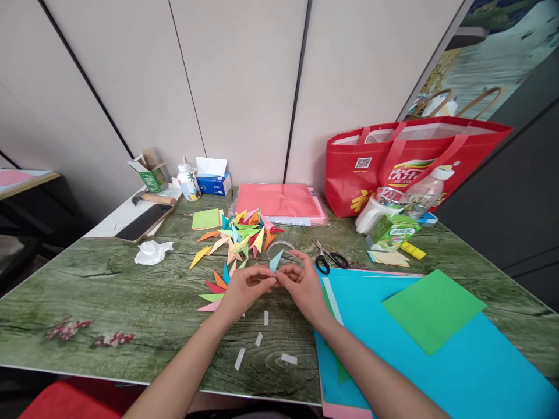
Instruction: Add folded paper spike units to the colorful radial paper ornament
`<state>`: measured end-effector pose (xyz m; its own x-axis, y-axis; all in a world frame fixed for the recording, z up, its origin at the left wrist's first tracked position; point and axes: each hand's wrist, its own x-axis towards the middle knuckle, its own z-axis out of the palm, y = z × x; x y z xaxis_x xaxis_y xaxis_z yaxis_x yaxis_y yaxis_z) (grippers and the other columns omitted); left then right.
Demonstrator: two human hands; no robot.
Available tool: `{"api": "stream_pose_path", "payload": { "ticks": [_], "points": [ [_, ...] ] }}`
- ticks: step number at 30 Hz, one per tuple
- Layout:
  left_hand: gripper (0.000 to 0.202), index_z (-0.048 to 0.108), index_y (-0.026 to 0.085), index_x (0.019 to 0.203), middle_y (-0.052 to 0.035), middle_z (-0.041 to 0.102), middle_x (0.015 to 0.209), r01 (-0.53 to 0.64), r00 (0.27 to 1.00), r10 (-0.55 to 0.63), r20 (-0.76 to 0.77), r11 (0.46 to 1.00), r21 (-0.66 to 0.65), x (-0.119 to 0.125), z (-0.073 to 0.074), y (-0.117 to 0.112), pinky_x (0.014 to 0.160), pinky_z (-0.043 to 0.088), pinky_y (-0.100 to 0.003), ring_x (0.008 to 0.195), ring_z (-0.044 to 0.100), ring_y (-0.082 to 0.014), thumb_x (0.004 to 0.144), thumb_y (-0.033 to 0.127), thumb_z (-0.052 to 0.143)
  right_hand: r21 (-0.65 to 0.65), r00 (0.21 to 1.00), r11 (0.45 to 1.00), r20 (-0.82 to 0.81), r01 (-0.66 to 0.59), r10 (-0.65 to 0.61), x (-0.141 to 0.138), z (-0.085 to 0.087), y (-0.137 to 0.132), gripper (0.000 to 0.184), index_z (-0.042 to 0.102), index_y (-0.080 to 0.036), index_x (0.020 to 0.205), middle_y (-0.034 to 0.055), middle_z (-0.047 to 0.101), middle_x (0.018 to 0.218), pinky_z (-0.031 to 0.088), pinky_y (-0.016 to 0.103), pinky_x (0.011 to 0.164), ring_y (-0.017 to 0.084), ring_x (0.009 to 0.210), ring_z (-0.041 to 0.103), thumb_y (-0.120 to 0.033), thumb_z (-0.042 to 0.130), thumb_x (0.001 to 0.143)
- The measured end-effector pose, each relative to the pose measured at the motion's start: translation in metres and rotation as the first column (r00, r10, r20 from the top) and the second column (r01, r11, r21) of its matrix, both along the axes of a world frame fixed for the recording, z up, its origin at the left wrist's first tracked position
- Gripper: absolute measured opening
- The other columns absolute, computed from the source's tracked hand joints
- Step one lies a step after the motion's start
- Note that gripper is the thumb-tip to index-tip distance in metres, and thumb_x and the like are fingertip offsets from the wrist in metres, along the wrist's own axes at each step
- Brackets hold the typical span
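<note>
Between my two hands, just above the table, is a small light blue folded paper piece [275,261] with its point upward. My left hand [248,288] pinches its lower end between thumb and fingers. My right hand [302,285] closes on the same end from the other side, index finger raised. A ring of clear tape [280,244] lies partly hidden behind the fingers. Many-coloured folded paper pieces [244,235] are heaped beyond my hands, and more fan out beside the left wrist [213,295]. Several white paper strips [259,338] lie nearer me.
Black-handled scissors [329,259] lie right of my hands, by blue sheets [393,343] with a green square [434,311] on top. A red bag [358,169], a green carton [391,231], a hammer [155,198], a phone [144,222] and a crumpled tissue [152,252] are around.
</note>
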<state>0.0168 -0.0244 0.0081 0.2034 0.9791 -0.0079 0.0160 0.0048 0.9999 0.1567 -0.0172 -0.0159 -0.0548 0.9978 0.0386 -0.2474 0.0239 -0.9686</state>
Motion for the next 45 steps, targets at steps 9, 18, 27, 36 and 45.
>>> {"api": "stream_pose_path", "payload": {
  "ticks": [9, 18, 27, 36, 45],
  "points": [
    [0.019, 0.067, 0.014, 0.075, -0.0021, 0.066, 0.062, -0.166, 0.986, 0.167, 0.000, 0.983, -0.076, -0.004, -0.005, 0.004, 0.057, 0.049, -0.024, 0.055, 0.059, -0.0125, 0.060, 0.026, 0.070, 0.058, 0.985, 0.997, 0.167, 0.043, -0.052, 0.012, 0.001, 0.008, 0.024, 0.059, -0.018, 0.075, 0.0024, 0.060, 0.069, 0.052, 0.031, 0.061, 0.017, 0.065, 0.059, -0.042, 0.060, 0.072],
    [0.021, 0.068, 0.014, 0.078, -0.0039, 0.069, 0.073, -0.093, 0.995, 0.090, -0.044, 0.993, -0.074, -0.005, -0.006, 0.005, 0.063, 0.049, -0.026, 0.063, 0.061, -0.0141, 0.061, 0.025, 0.068, 0.138, 0.962, 0.988, 0.271, -0.066, 0.026, 0.013, 0.004, 0.004, 0.031, 0.050, -0.020, 0.101, -0.0018, 0.059, 0.065, 0.048, 0.027, 0.055, 0.014, 0.056, 0.057, -0.028, 0.060, 0.073],
    [0.024, 0.068, 0.013, 0.081, -0.0043, 0.069, 0.070, -0.075, 0.997, 0.073, -0.021, 0.992, -0.102, -0.003, -0.003, 0.002, 0.067, 0.049, -0.028, 0.062, 0.062, -0.0145, 0.064, 0.029, 0.068, 0.136, 0.939, 0.990, 0.342, -0.023, -0.025, 0.014, -0.003, 0.007, 0.026, 0.043, -0.021, 0.091, 0.0000, 0.062, 0.069, 0.048, 0.028, 0.055, 0.015, 0.058, 0.058, -0.028, 0.060, 0.073],
    [0.022, 0.068, 0.013, 0.080, -0.0034, 0.068, 0.066, -0.099, 0.995, 0.098, -0.015, 0.991, -0.091, -0.004, -0.005, 0.003, 0.065, 0.049, -0.027, 0.058, 0.061, -0.0135, 0.064, 0.027, 0.067, 0.148, 0.946, 0.988, 0.324, -0.044, -0.006, 0.017, -0.001, 0.008, 0.016, 0.053, -0.019, 0.072, 0.0004, 0.056, 0.068, 0.048, 0.028, 0.057, 0.014, 0.059, 0.054, -0.034, 0.058, 0.076],
    [0.026, 0.064, 0.012, 0.086, -0.0044, 0.068, 0.070, -0.085, 0.996, 0.086, 0.014, 0.994, -0.074, -0.003, -0.006, 0.003, 0.066, 0.050, -0.029, 0.060, 0.062, -0.0135, 0.064, 0.025, 0.067, 0.058, 0.967, 0.992, 0.235, -0.110, 0.094, 0.017, -0.005, 0.013, 0.023, 0.053, -0.018, 0.073, 0.0003, 0.052, 0.074, 0.048, 0.024, 0.051, 0.012, 0.062, 0.051, -0.040, 0.059, 0.073]
  ]
}}
